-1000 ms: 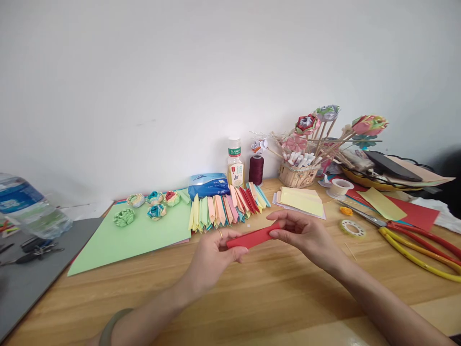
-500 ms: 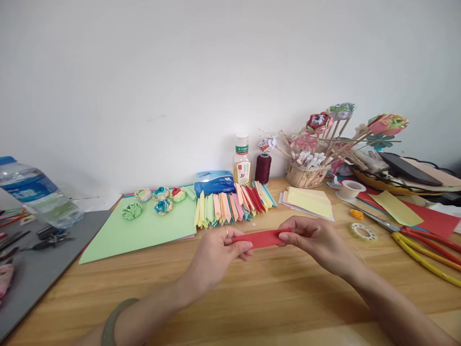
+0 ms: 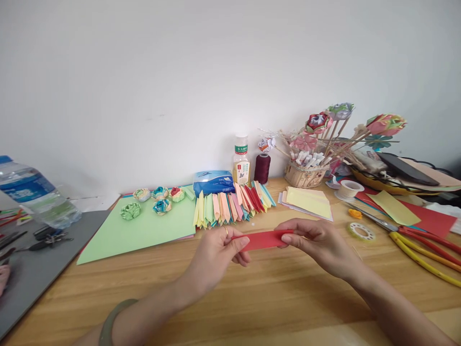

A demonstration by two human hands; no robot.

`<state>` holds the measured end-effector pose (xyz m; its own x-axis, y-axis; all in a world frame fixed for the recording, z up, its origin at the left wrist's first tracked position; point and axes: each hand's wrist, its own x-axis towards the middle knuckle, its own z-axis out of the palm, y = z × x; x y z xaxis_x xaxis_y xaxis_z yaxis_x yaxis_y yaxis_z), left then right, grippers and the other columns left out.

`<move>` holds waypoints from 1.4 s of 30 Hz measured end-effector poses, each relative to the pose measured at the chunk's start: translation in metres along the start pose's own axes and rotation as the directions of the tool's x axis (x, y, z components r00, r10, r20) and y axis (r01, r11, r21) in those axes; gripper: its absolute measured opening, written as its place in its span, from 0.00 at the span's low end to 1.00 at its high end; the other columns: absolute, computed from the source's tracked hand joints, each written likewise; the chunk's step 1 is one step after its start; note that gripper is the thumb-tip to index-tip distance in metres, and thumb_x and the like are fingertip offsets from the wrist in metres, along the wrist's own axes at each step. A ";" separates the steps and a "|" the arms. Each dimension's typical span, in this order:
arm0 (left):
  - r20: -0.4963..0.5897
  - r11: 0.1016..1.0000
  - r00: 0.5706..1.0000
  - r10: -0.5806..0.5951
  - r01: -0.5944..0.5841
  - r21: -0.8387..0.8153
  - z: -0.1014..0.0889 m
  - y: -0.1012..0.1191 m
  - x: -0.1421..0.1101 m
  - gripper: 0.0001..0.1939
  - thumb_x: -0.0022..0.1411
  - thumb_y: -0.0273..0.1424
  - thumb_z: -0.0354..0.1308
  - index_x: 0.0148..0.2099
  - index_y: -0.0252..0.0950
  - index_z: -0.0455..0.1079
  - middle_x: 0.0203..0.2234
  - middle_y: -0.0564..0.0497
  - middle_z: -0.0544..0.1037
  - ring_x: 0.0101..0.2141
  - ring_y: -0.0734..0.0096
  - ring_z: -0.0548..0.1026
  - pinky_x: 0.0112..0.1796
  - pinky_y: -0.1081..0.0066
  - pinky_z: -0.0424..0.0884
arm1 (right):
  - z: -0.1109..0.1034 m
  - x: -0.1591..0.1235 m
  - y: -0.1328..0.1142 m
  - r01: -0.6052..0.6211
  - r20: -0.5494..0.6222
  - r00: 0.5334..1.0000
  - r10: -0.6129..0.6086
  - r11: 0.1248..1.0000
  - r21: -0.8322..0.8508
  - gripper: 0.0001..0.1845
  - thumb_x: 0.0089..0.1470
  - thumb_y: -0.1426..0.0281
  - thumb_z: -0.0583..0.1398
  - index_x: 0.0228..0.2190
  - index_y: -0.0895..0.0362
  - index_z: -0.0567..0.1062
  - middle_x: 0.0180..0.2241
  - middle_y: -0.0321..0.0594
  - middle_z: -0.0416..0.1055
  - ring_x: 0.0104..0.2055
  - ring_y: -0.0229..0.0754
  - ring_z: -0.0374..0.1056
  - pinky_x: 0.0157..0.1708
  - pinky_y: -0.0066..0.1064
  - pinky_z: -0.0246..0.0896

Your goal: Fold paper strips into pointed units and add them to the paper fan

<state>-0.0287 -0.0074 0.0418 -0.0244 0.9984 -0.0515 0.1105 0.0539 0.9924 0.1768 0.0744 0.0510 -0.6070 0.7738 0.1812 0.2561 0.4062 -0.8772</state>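
A narrow strip of red paper (image 3: 264, 240), seemingly folded, is stretched between my hands above the wooden table. My left hand (image 3: 218, 252) pinches its left end, thumb on top. At the other end, my right hand (image 3: 315, 242) grips it between thumb and fingers. Just beyond the strip stands a row of folded paper pieces (image 3: 225, 207) in several colours. A stack of pale yellow and lilac paper (image 3: 308, 202) lies behind my right hand. Behind my left hand, several folded paper flowers (image 3: 162, 206) rest on a green sheet (image 3: 144, 240).
Large scissors (image 3: 399, 230), a tape roll (image 3: 361, 232) and a ribbon spool (image 3: 348, 190) lie to the right. At the back are a tissue pack (image 3: 213, 182), a bottle (image 3: 241, 161), purple thread (image 3: 262, 169) and a flower basket (image 3: 306, 175). A water bottle (image 3: 36, 192) leans at left.
The red strip has gone from slanted to nearly level, still held at both ends. My view has shifted slightly, bringing more of the left side into sight.
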 end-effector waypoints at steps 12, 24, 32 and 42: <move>0.041 0.997 0.999 0.027 -0.030 0.072 -0.005 -0.003 0.005 0.13 0.50 0.40 0.62 0.30 0.33 0.74 0.22 0.50 0.77 0.25 0.71 0.73 0.28 0.73 0.69 | -0.008 -0.001 0.002 -0.048 -0.090 0.995 0.050 0.998 0.029 0.24 0.42 0.48 0.63 0.28 0.57 0.78 0.25 0.40 0.75 0.27 0.42 0.70 0.27 0.31 0.65; -0.134 0.995 0.990 0.031 -0.019 0.093 -0.002 -0.004 0.006 0.11 0.45 0.37 0.63 0.29 0.34 0.75 0.20 0.53 0.73 0.24 0.74 0.69 0.27 0.75 0.64 | -0.009 -0.001 0.010 0.006 -0.064 0.998 -0.004 0.999 0.045 0.19 0.48 0.52 0.62 0.30 0.56 0.77 0.28 0.40 0.75 0.31 0.42 0.70 0.32 0.31 0.65; -0.118 0.991 0.991 0.062 -0.047 0.127 -0.002 0.001 0.004 0.11 0.48 0.38 0.61 0.29 0.34 0.74 0.21 0.52 0.74 0.24 0.72 0.69 0.28 0.74 0.65 | -0.010 -0.001 0.007 0.018 -0.086 0.996 -0.018 1.000 -0.002 0.20 0.48 0.51 0.61 0.28 0.55 0.76 0.26 0.40 0.74 0.30 0.42 0.69 0.31 0.32 0.65; -0.079 0.963 0.977 0.198 -0.178 0.202 -0.003 0.006 -0.004 0.12 0.55 0.36 0.56 0.24 0.34 0.68 0.18 0.54 0.70 0.22 0.75 0.66 0.25 0.76 0.62 | -0.011 -0.005 0.004 0.118 -0.067 0.990 -0.122 0.991 -0.068 0.14 0.52 0.58 0.60 0.26 0.56 0.76 0.26 0.40 0.74 0.30 0.41 0.70 0.30 0.30 0.64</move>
<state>-0.0313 -0.0111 0.0478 -0.0810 0.9847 0.1546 0.3118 -0.1223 0.9422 0.1889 0.0775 0.0512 -0.5818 0.7492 0.3165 0.2333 0.5266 -0.8175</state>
